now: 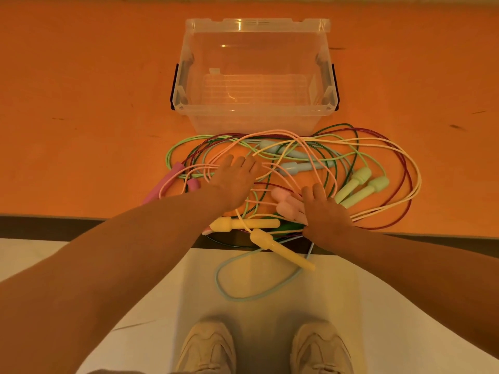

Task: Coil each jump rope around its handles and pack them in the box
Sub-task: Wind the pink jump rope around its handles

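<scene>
A tangle of several jump ropes lies on the orange table (81, 103) in front of the clear plastic box (243, 121), which holds nothing. My left hand (237, 182) lies flat, fingers straight, on the pale pink cords in the middle of the heap. My right hand (328, 218) curls over the ends of the two pale pink handles (286, 203). Yellow handles (243, 224) lie at the table's front edge, one sticking out past it. Light green handles (356, 184) are at the right, light blue handles (297, 167) behind, magenta handles (174, 178) at the left.
A light blue cord loop (243, 294) hangs off the table's front edge over the pale floor. My shoes (208, 349) are below. The box has dark latches on both sides. Dark red and green thin cords run through the heap.
</scene>
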